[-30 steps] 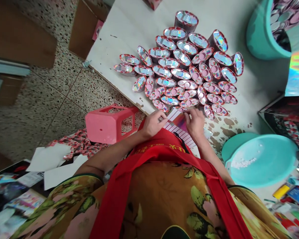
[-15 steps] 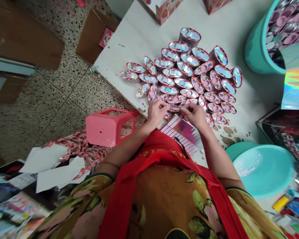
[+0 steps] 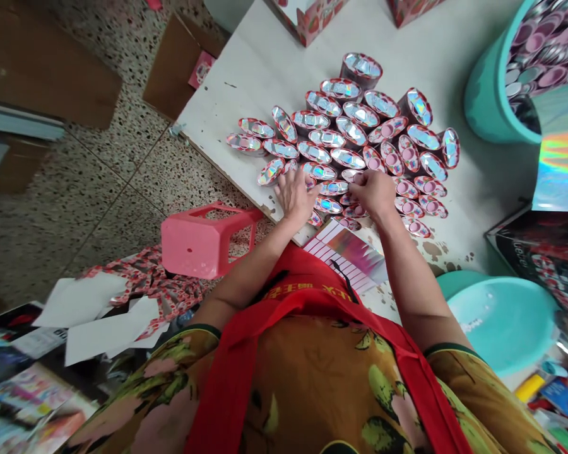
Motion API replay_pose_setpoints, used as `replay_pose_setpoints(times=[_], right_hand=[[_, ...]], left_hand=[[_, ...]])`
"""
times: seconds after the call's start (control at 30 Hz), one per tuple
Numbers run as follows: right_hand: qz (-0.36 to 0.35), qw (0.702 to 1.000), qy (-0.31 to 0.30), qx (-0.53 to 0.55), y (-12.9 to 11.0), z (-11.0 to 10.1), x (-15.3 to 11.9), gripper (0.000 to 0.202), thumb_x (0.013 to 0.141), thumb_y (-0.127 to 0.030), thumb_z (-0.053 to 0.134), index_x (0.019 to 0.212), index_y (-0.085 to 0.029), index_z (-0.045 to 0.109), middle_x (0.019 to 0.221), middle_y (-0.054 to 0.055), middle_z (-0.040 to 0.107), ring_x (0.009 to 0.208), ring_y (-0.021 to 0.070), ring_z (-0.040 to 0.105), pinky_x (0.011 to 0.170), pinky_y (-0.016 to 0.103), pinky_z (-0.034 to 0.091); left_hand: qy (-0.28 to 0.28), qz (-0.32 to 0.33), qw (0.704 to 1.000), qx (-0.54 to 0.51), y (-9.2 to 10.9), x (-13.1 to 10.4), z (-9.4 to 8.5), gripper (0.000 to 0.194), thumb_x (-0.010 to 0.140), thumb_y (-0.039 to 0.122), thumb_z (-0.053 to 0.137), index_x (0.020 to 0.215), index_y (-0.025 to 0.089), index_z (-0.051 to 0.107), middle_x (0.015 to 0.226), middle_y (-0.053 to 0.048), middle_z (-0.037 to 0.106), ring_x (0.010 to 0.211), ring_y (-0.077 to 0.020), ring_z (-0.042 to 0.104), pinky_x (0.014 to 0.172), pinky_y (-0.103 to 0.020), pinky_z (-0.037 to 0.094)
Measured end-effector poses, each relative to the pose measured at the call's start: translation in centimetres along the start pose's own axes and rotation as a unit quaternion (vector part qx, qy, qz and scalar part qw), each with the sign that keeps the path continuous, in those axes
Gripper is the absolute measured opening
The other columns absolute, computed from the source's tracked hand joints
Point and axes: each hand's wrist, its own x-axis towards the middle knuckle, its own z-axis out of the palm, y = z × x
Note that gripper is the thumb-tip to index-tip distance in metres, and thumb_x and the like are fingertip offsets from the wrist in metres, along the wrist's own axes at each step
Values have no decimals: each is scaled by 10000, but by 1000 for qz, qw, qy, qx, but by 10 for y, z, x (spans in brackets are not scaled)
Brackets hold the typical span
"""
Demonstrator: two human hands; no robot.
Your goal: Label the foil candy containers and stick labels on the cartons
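Many oval pieces (image 3: 351, 130) stand on the white table in a tight cluster, several in stacks. They have red patterned rims; some tops are shiny silver, others carry a pink oval centre (image 3: 392, 157). My left hand (image 3: 297, 197) lies with spread fingers over the near left pieces. Just right of it, my right hand (image 3: 377, 192) reaches down with thumb and fingers pinched together at an oval piece (image 3: 353, 176). What lies between its fingertips is hidden. Below the hands is a white-striped sheet with a shiny coloured panel (image 3: 353, 249), close to the red apron (image 3: 303, 271).
A teal bucket (image 3: 483, 94) full of pink and silver oval parts stands at right. Nearer is a teal basin (image 3: 506, 328) holding small white bits. A pink stool (image 3: 192, 246) stands left of the table edge; cardboard boxes (image 3: 52, 69) sit on the floor.
Both hands have parted from the shiny strip they held between them. My left hand has spread its fingers over the pieces; my right hand has moved slightly forward among them.
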Motion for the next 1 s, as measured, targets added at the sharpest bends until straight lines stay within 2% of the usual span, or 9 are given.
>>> replay_pose_setpoints(times=[0.1, 0.17, 0.23, 0.37, 0.47, 0.6, 0.8, 0.9, 1.0], right_hand=[[34, 999, 20, 8, 9, -10, -16, 164, 793, -349, 688, 733, -198, 662, 670, 64, 650, 749, 252, 604, 693, 347, 438], [21, 999, 30, 37, 20, -18, -43, 273, 814, -465, 696, 803, -192, 680, 734, 61, 681, 717, 224, 599, 665, 326, 435], [1, 998, 11, 63, 35, -22, -79, 383, 810, -574, 695, 868, -196, 698, 801, 63, 710, 709, 213, 610, 652, 317, 442], [-35, 998, -35, 48, 58, -12, -141, 398, 884, -593, 614, 895, -214, 739, 885, 91, 731, 804, 248, 653, 739, 361, 475], [-26, 999, -22, 38, 62, 4, -154, 396, 963, -522, 518, 940, -208, 758, 855, 94, 697, 794, 240, 642, 749, 365, 477], [-21, 999, -4, 45, 59, 15, -148, 398, 957, -522, 528, 1007, -200, 756, 918, 97, 671, 815, 232, 633, 723, 344, 481], [-50, 998, -24, 33, 56, 19, -150, 322, 973, -446, 520, 951, -229, 757, 883, 86, 698, 865, 250, 622, 786, 359, 469], [-59, 996, -38, 56, 56, 20, -151, 323, 975, -420, 497, 915, -215, 739, 849, 84, 687, 828, 240, 616, 796, 361, 465], [-43, 993, -53, 100, 56, 19, -148, 312, 956, -405, 495, 852, -203, 708, 818, 75, 671, 794, 226, 616, 777, 350, 466]], left_hand=[[-33, 21, 999, 1, -5, 4, -12, 367, 823, 535, 725, 723, 217, 570, 919, -88, 577, 1178, -337, 452, 979, -465, 398], [-60, 49, 996, 35, 0, -4, -21, 309, 886, 505, 660, 766, 223, 621, 936, -88, 593, 1136, -322, 469, 970, -459, 380], [-110, 113, 985, 74, 8, -21, -26, 231, 927, 449, 622, 859, 234, 676, 990, -83, 624, 1095, -304, 486, 953, -448, 363], [-234, 311, 912, 131, 19, -65, -16, 177, 950, 364, 607, 1054, 260, 706, 1089, -60, 682, 1032, -266, 514, 901, -427, 352], [-266, 390, 868, 152, 17, -82, -1, 232, 1003, 297, 505, 1145, 258, 685, 1119, -66, 695, 1028, -251, 529, 887, -431, 346], [-273, 402, 859, 159, 12, -81, 8, 275, 1025, 274, 439, 1148, 235, 681, 1107, -87, 694, 1014, -244, 538, 865, -426, 351], [-289, 367, 875, 129, 16, -76, 8, 291, 1026, 323, 437, 947, 218, 697, 975, -81, 701, 958, -235, 550, 862, -428, 355], [-300, 347, 885, 81, 14, -77, 4, 245, 1015, 321, 467, 989, 247, 699, 1058, -76, 716, 1023, -235, 577, 920, -454, 368], [-328, 342, 880, 30, 8, -78, -3, 234, 997, 263, 491, 1112, 270, 694, 1207, -83, 710, 1118, -243, 602, 963, -466, 384]])
